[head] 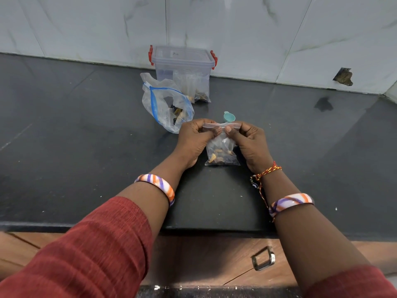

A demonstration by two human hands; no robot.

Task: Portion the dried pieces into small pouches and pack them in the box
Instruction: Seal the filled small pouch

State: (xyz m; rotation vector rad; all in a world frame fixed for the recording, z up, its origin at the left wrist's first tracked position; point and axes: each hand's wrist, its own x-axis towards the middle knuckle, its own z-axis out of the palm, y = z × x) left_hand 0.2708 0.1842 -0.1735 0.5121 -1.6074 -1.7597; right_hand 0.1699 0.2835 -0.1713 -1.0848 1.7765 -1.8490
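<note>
A small clear pouch (pixel 221 152) with dried brown pieces in its bottom stands upright on the dark counter (pixel 86 147). My left hand (pixel 193 138) and my right hand (pixel 250 143) pinch its zip strip from either side, thumbs meeting at the middle. Behind my left hand lies a large zip bag (pixel 165 106) with a blue seal, open, with a few dried pieces left inside. The clear plastic box (pixel 182 67) with red latches stands at the wall with its lid on. Filled pouches (pixel 196 90) lean against its front.
A small teal scoop (pixel 229 116) lies just behind the pouch. The marble-tiled wall runs along the back, with a broken hole (pixel 343 77) at the right. Below the counter's front edge is a wooden drawer with a metal handle (pixel 263 259).
</note>
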